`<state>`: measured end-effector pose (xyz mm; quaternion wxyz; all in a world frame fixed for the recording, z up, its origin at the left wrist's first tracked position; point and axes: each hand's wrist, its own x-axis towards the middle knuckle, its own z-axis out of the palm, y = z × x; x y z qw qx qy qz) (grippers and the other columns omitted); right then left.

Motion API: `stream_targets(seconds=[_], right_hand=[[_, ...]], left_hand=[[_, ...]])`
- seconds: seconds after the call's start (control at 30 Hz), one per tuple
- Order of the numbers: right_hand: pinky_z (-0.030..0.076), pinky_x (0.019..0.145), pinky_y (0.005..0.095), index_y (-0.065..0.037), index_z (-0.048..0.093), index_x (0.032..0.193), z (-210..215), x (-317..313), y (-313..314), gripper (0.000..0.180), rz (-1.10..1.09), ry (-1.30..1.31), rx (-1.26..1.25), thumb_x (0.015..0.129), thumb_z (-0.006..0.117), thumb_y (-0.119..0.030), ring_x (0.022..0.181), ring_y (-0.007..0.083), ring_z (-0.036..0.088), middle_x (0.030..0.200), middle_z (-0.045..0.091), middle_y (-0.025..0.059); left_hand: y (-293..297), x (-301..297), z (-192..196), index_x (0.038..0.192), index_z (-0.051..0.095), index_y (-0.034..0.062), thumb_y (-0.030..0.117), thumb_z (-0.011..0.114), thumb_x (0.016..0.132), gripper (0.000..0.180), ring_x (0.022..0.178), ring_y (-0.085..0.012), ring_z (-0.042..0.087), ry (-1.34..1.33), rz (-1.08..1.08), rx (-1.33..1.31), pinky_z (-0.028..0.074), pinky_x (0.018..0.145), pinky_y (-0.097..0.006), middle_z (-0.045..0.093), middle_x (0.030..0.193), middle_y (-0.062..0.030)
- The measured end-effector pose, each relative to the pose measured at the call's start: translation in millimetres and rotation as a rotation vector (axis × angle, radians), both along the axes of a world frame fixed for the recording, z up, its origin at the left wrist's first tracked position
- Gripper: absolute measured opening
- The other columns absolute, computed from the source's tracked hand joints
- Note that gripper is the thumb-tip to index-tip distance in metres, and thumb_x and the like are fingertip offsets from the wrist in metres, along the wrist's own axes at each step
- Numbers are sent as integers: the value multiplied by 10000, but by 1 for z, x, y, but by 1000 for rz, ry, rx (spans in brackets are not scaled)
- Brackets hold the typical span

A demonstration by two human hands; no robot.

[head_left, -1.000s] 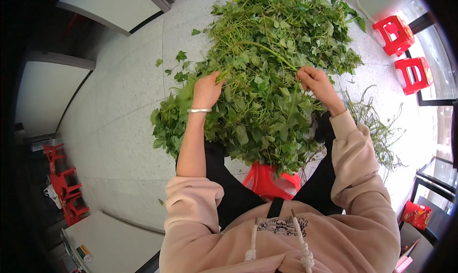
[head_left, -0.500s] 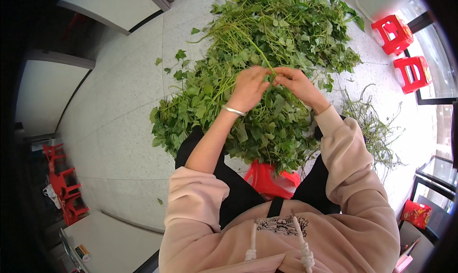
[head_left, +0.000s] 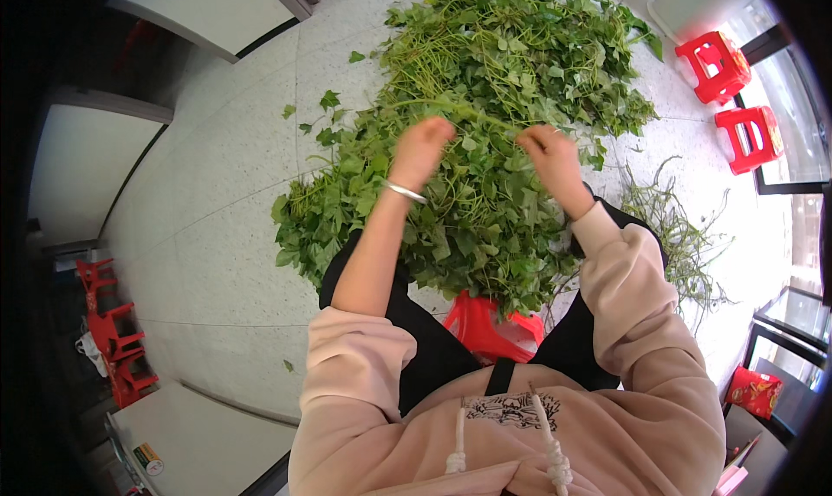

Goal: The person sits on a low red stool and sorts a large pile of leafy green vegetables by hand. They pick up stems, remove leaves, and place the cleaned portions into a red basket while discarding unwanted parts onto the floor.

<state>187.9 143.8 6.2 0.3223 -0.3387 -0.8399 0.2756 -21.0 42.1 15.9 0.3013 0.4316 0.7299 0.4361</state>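
My right hand (head_left: 553, 160) pinches one end of a long green leaf stem (head_left: 472, 114). The stem reaches leftward over a big heap of leafy green vines (head_left: 485, 210) and looks slightly blurred. Apart from my right hand, my left hand (head_left: 422, 152), with a silver bangle at the wrist, hovers above the heap's left part. Its fingers are curled together and smeared a little by motion; whatever they may hold is too small to make out. The heap spreads across the floor from between my knees to the far side.
Thin bare stems and strips (head_left: 685, 236) lie in a loose pile at my right. Between my legs is a red plastic object (head_left: 494, 327). Two red stools (head_left: 752, 139) stand at the far right, more red stools (head_left: 113, 331) at the left. A white table (head_left: 204, 435) is at lower left.
My hands were together on the stem and have parted, the left moving left and nearer to me, the right slightly right. The stem has swung from upright to nearly level.
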Motion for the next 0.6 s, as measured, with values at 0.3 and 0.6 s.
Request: stream_targets(seconds=[0.3, 0.6], right_hand=[[440, 581, 305, -9, 628, 930, 14, -27, -16, 156, 144, 184, -490, 846, 592, -134, 626, 192, 565, 760, 592, 115], [437, 570, 291, -5, 635, 882, 20, -28, -7, 178, 88, 49, -383, 833, 601, -173, 594, 144, 557, 688, 607, 74]], left_hand=[[5, 23, -7, 1027, 628, 55, 179, 556, 877, 208, 759, -97, 553, -396, -174, 90, 447, 705, -247, 627, 812, 5], [5, 5, 16, 890, 598, 109, 217, 462, 896, 175, 715, -283, 620, 734, -197, -60, 477, 594, -373, 648, 807, -108]])
